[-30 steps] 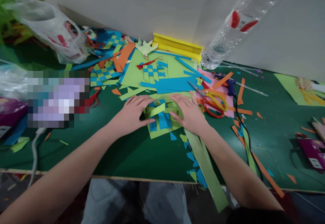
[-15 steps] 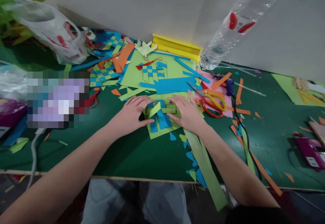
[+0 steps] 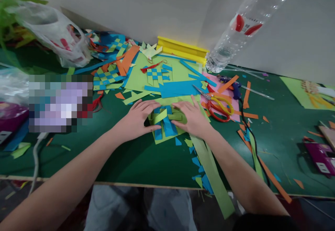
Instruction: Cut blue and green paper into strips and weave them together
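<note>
Blue paper strips (image 3: 169,126) lie upright and side by side on a light green paper sheet (image 3: 160,140). A light green strip (image 3: 160,116) crosses them at a slant, and more green strips (image 3: 176,116) lie across at the right. My left hand (image 3: 140,121) rests at the left edge of these strips, its thumb and fingers apart and touching the paper. At the right edge my right hand (image 3: 193,117) arches over the green strips, thumb apart from the fingers. The fingers hide parts of the strip ends.
Scissors (image 3: 221,105) with red and yellow handles lie right of my hands, near a glue gun (image 3: 235,89). A plastic bottle (image 3: 235,31) stands behind, beside a yellow plastic piece (image 3: 183,49). Woven paper pieces (image 3: 107,77), paper scraps (image 3: 196,161) and a pixelated device (image 3: 59,101) surround the work.
My right hand has shifted slightly left over the green strips. The slanted green strip sits a little farther right and lower; the blue strips have moved slightly.
</note>
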A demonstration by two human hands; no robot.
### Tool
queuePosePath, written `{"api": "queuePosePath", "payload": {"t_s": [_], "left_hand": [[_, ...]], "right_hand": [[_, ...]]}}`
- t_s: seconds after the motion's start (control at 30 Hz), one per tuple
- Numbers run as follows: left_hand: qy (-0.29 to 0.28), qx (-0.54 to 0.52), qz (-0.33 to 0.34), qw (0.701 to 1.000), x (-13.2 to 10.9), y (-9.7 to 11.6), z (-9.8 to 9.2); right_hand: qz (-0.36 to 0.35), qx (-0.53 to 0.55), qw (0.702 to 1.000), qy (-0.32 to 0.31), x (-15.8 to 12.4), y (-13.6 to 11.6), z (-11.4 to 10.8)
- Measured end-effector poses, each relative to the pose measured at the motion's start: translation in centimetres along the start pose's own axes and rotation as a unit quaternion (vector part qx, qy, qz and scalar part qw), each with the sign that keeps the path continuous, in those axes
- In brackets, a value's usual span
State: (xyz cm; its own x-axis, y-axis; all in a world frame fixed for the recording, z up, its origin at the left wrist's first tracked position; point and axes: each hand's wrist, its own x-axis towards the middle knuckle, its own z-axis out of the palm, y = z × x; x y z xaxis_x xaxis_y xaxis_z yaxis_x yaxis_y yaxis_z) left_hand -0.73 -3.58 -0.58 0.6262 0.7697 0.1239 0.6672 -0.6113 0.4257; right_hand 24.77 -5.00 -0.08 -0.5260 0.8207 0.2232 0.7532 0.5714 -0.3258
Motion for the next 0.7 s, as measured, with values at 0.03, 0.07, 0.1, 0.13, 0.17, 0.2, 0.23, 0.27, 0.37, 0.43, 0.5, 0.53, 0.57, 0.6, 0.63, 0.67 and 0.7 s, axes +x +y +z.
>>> {"api": "queuePosePath", "payload": {"t_s": [0.03,0.07,0.1,0.13,0.17,0.2,0.23,0.27,0.37,0.43,0.5,0.53,0.57,0.6,0.63,0.67,0.7], "left_hand": [[0.002,0.000,-0.002,1.000,0.0,0.2,0.0],[0.005,0.001,-0.005,1.000,0.0,0.4,-0.1],[0.007,0.002,-0.009,1.000,0.1,0.6,0.0],[0.010,0.002,-0.014,1.000,0.1,0.8,0.1],[0.012,0.003,-0.019,1.000,0.2,1.0,0.2],[0.013,0.004,-0.023,1.000,0.2,1.1,0.3],[0.013,0.006,-0.025,1.000,0.3,1.2,0.5],[0.013,0.008,-0.024,1.000,0.3,1.2,0.6],[0.012,0.013,-0.019,1.000,0.3,1.2,1.0],[0.009,0.016,-0.018,1.000,0.3,1.1,1.2],[0.005,0.018,-0.017,1.000,0.3,1.1,1.2],[0.004,0.017,-0.016,1.000,0.3,1.1,1.2],[0.002,0.016,-0.016,1.000,0.3,1.1,1.1],[0.002,0.013,-0.014,1.000,0.3,1.1,1.1],[0.001,0.010,-0.013,1.000,0.3,1.0,1.1],[0.001,0.006,-0.012,1.000,0.3,1.0,1.1],[-0.001,0.003,-0.011,1.000,0.3,1.0,1.1]], "right_hand": [[-0.001,0.001,1.000,-0.001,0.0,-0.1,0.0],[-0.003,0.000,1.000,-0.001,0.0,-0.2,-0.1],[-0.004,-0.001,1.000,0.000,0.0,-0.3,-0.1],[-0.006,-0.003,1.000,0.002,0.1,-0.4,-0.1],[-0.008,-0.006,1.000,0.004,0.1,-0.5,-0.1],[-0.010,-0.008,1.000,0.005,0.1,-0.6,-0.1],[-0.011,-0.009,1.000,0.006,0.1,-0.6,0.0],[-0.011,-0.009,1.000,0.006,0.1,-0.7,0.0],[-0.010,-0.007,1.000,0.004,0.1,-0.7,0.1],[-0.009,-0.010,1.000,0.004,0.1,-0.6,0.1],[-0.008,-0.013,1.000,0.008,0.1,-0.5,0.1],[-0.009,-0.014,1.000,0.010,0.2,-0.4,0.1],[-0.011,-0.014,1.000,0.012,0.2,-0.4,0.1],[-0.014,-0.014,1.000,0.013,0.2,-0.3,0.2],[-0.017,-0.014,1.000,0.014,0.2,-0.3,0.2],[-0.021,-0.016,1.000,0.015,0.2,-0.2,0.2],[-0.023,-0.019,0.999,0.017,0.2,-0.2,0.2]]}}
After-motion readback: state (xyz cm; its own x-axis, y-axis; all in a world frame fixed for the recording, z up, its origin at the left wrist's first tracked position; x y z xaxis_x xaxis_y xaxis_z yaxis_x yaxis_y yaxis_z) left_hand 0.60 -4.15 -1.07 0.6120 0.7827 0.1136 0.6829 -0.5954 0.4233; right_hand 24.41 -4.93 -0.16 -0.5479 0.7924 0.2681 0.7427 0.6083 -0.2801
